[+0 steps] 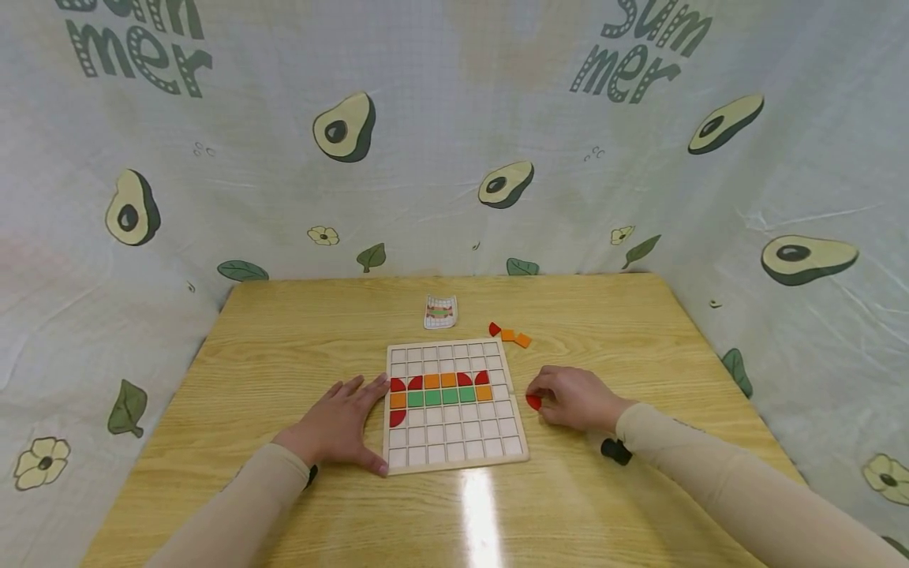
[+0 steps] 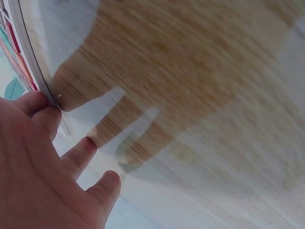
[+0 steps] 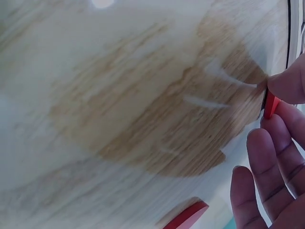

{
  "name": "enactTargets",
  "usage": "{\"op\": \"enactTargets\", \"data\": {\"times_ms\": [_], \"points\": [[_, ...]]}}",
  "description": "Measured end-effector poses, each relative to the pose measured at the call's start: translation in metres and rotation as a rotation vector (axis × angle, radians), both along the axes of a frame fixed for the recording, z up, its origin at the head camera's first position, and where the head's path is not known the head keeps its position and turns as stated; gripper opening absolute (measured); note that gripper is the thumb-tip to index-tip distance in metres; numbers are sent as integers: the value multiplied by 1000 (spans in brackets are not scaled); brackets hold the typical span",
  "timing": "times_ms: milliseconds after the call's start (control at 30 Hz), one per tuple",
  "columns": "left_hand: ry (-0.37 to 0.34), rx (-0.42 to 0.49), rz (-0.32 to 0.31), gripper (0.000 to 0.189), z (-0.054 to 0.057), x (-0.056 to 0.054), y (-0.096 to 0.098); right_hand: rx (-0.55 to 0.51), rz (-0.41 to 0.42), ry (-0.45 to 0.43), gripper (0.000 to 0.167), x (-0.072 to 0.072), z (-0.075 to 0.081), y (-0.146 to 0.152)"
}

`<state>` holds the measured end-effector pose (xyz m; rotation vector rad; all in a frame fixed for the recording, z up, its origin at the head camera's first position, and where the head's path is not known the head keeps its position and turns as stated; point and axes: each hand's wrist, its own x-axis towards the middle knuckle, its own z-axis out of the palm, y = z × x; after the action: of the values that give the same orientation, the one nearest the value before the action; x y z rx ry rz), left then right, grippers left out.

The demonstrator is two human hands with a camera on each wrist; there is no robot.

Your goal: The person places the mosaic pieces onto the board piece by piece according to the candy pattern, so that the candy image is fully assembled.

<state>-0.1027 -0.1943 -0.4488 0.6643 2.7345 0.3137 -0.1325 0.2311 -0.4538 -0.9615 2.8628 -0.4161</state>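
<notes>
Right of centre in the head view, the right hand [image 1: 574,397] had a red quarter-circle tile [image 1: 533,403] pinched between thumb and fingers, just beside the board's right edge! The right wrist view caught that tile nearly edge-on, its visible length running steeply up and down the frame; fingers covered the rest, so where its square corner pointed could not be told. Over at left of centre, the left hand [image 1: 341,426] gripped nothing, fingers spread, index finger and thumb against the left edge of the wooden grid board [image 1: 454,456]. And there, left to right across the board, stretched a line of four green square tiles [image 1: 433,397] with orange at both ends! Above the board's upper right lay two loose orange square tiles [image 1: 522,340] and another red quarter-circle [image 1: 494,329].
</notes>
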Motion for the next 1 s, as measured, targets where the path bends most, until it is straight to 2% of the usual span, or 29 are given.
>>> {"op": "enactTargets", "data": {"times_ms": [367,567,733,1000], "points": [[-9,2,4,134,2,2,2,-15,-24,15,23,-6,8,1],[-6,-9,-2,134,2,2,2,-20,-22,16,22,-11,15,-9],[-8,-15,2,134,2,2,1,-31,4,-5,22,-19,19,-33],[1,0,-4,133,3,2,0,-39,146,-17,25,-22,27,-96]]}}
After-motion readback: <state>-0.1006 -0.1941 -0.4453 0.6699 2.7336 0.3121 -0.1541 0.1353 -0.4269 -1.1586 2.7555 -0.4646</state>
